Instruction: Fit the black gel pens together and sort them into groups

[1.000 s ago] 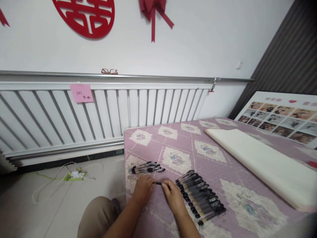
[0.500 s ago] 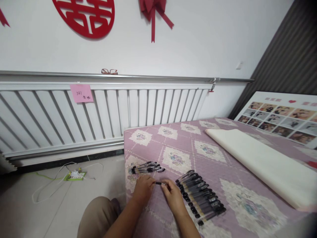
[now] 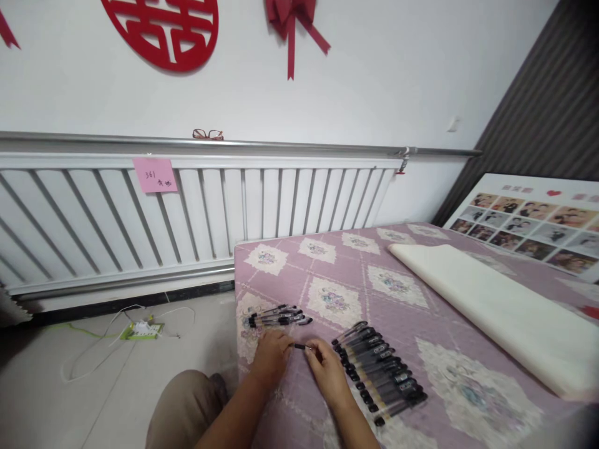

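Between my two hands a pen (image 3: 300,346) is held level, with its dark middle showing and both ends hidden by fingers. My left hand (image 3: 272,355) is closed on one end, and my right hand (image 3: 324,366) pinches the other. Just beyond my left hand lies a small bunch of black-capped pens (image 3: 279,317). To the right of my right hand, a long row of black pens (image 3: 381,371) is laid side by side. Everything rests on a purple, flower-patterned bedspread (image 3: 290,280).
A folded cream cloth or pad (image 3: 486,312) lies on the bed at right, before a photo board (image 3: 528,221). A white radiator (image 3: 262,202) runs along the wall, with glasses (image 3: 208,135) on its pipe. A power strip (image 3: 143,330) with cables is on the floor.
Hardly anything differs: both hands stay on the pen in the same place, and the view has shifted very slightly.
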The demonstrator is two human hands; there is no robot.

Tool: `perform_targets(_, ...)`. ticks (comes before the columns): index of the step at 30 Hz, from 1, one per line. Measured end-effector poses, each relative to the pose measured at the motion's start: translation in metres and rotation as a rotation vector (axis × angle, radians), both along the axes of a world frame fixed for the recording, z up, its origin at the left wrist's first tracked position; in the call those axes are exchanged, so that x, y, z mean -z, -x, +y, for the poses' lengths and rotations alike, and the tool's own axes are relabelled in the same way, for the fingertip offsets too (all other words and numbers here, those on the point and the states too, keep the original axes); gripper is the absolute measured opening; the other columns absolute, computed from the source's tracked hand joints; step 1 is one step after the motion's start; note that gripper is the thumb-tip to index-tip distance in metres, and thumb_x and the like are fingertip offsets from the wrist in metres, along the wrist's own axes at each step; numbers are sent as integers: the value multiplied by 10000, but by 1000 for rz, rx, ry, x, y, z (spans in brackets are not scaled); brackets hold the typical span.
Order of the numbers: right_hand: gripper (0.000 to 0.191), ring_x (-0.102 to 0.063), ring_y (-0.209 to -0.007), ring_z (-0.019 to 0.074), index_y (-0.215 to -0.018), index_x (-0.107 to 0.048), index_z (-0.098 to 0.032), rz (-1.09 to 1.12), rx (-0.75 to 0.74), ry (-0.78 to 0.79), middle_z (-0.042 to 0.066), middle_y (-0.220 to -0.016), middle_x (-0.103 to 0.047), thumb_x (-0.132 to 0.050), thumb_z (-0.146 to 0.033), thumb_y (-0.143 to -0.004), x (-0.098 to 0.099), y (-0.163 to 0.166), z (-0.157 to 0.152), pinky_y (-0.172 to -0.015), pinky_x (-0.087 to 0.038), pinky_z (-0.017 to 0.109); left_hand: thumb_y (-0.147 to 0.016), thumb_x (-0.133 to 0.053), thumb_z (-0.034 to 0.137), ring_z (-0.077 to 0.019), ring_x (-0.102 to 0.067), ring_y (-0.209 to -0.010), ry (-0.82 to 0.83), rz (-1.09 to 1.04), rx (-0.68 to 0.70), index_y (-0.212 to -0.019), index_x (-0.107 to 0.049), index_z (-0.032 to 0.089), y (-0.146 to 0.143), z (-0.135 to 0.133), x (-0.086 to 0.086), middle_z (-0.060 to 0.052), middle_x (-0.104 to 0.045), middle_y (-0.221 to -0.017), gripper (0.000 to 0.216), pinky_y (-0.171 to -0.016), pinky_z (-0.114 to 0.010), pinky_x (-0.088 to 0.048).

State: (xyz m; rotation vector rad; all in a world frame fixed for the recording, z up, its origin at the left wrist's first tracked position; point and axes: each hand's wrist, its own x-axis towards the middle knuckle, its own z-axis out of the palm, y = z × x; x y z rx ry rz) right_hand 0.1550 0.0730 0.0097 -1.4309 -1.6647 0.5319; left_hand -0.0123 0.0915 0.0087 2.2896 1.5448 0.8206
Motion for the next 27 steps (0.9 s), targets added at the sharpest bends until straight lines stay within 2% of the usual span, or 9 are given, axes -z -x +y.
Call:
perform_targets(4, 228, -605, -733, 187, -727, -620, -212, -33, -35, -8, 34, -743, -649, -474, -346, -839, -2, 1, -1, -696, -469, 280, -860, -500, 169, -194, -554, -956, -1, 6, -7, -932, -683, 268, 0, 0, -1, -14, -653, -934, 221, -912, -362, -363)
perform_targets(9, 187, -617, -781, 191, -879, -640, -207, -6, -16, -5, 42, -845, -669, -524, -334, -805, -4, 2, -2, -732, -473, 282, -857, -502, 181, -199, -553, -958, -10, 5, -5, -941, -687, 273, 0, 1, 0, -22, -654, -931, 223, -913, -364, -366)
perform_targets(13, 228, -609, -744, 188, -752, -626, -208, -23, -48, 1, 33, -756, -647, -471, -351, -841, -3, 1, -1, -703, -464, 278, -855, -510, 180, -199, -552, -961, -2, 9, -5, -933, -689, 268, 0, 1, 2, -22, -655, -933, 215, -918, -365, -363)
perform_targets(18, 183, -606, -745, 186, -856, -633, -206, -9, -13, 8, 28, -786, -650, -520, -342, -807, 2, 1, 0, -704, -462, 277, -859, -509, 179, -194, -551, -965, -10, 30, -20, -946, -684, 276, -1, 0, 1, -17, -651, -939, 218, -920, -363, -362)
perform_targets(23, 229, -581, -673, 177, -690, -587, -212, -28, -15, 14, 17, -690, -619, -489, -365, -830, 1, 2, 1, -646, -443, 266, -864, -506, 180, -191, -554, -963, -5, 37, -11, -937, -684, 278, 0, 0, 0, -13, -652, -938, 216, -922, -363, -358)
perform_targets(27, 175, -595, -719, 183, -824, -624, -209, -11, -25, 21, 24, -766, -645, -512, -343, -811, -1, 2, 0, -679, -450, 272, -865, -507, 177, -188, -549, -973, 5, 40, -14, -954, -677, 285, 0, 0, 0, -6, -652, -949, 221, -929, -361, -349)
